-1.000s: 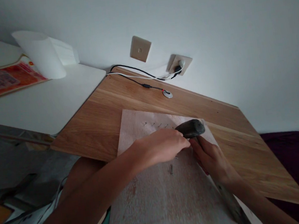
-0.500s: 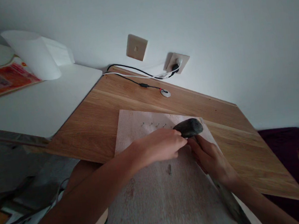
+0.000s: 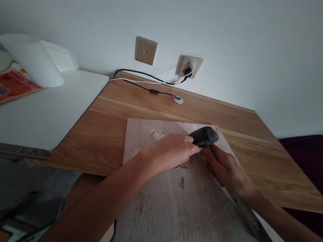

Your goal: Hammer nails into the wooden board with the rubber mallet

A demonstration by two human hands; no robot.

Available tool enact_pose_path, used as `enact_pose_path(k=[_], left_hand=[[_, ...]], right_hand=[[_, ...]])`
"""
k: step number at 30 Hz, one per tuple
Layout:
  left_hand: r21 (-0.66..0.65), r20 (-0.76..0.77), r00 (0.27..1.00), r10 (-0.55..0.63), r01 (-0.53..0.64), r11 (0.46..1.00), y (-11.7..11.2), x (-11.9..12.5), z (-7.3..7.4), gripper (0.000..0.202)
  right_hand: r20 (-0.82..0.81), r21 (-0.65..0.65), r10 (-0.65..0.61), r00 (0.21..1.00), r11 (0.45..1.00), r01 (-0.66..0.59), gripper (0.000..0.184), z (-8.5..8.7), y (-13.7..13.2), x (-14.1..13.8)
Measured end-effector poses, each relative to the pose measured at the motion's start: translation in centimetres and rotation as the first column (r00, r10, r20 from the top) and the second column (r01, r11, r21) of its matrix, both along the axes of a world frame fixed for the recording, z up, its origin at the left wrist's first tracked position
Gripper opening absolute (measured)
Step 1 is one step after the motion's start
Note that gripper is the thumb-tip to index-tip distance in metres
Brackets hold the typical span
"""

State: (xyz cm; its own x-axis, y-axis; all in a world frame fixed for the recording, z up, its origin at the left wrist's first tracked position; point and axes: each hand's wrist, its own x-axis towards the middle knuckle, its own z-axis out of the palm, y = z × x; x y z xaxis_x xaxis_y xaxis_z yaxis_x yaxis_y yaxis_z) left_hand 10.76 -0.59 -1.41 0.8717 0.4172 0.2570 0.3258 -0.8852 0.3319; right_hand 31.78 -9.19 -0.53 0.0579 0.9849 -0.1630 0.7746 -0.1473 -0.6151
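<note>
A hammer with a dark, worn head is over the far right part of a pale wooden board. My right hand is wrapped round its handle, close below the head; the handle's dark end runs to the lower right. Right beside the hammer head, my left hand has its fingers pinched together; what they hold, if anything, is hidden. Small nails stand in a row near the board's far edge, partly covered by my left hand. A few loose nails lie on the board below that hand.
Under the board is a brown wooden desk. A white table at the left carries a white roll and a red-orange packet. Cables run along the wall to a socket. Dark purple cloth lies at the right.
My left hand has shifted slightly up and left, covering more of the nail row and uncovering loose nails below it. My right hand and the hammer have hardly moved.
</note>
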Motion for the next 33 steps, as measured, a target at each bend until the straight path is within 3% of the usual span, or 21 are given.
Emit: enact_pose_path(k=[4,9,13,18,25,33], left_hand=[[-0.158,0.192,0.981,0.040,-0.009,0.987,1.8,-1.2,1.4,0.015],[-0.360,0.411,0.890,0.196,-0.039,0.932,6.1,-1.9,2.3,0.012],[-0.364,0.356,0.916,0.184,-0.045,0.930,7.6,-1.0,1.5,0.012],[-0.326,0.281,0.943,0.177,-0.080,0.942,6.9,-0.2,0.7,0.016],[-0.294,0.268,0.956,0.118,-0.035,0.955,6.7,0.4,-0.4,0.012],[-0.270,0.235,0.967,0.103,-0.037,0.962,6.6,0.2,-0.5,0.015]], right_hand=[[0.024,-0.011,0.015,1.000,1.000,-0.015,0.045,0.3,0.1,-0.3],[0.092,0.003,0.017,0.996,1.000,-0.017,0.042,0.8,0.3,-0.6],[0.103,0.026,0.028,0.994,0.999,-0.031,0.043,0.6,0.4,-0.5],[0.078,0.027,0.040,0.996,0.999,-0.042,0.043,0.2,0.4,-0.2],[0.068,0.025,0.038,0.997,0.999,-0.040,0.042,0.5,0.2,-0.3],[0.053,0.041,0.041,0.998,0.998,-0.043,0.040,0.5,0.3,-0.4]])
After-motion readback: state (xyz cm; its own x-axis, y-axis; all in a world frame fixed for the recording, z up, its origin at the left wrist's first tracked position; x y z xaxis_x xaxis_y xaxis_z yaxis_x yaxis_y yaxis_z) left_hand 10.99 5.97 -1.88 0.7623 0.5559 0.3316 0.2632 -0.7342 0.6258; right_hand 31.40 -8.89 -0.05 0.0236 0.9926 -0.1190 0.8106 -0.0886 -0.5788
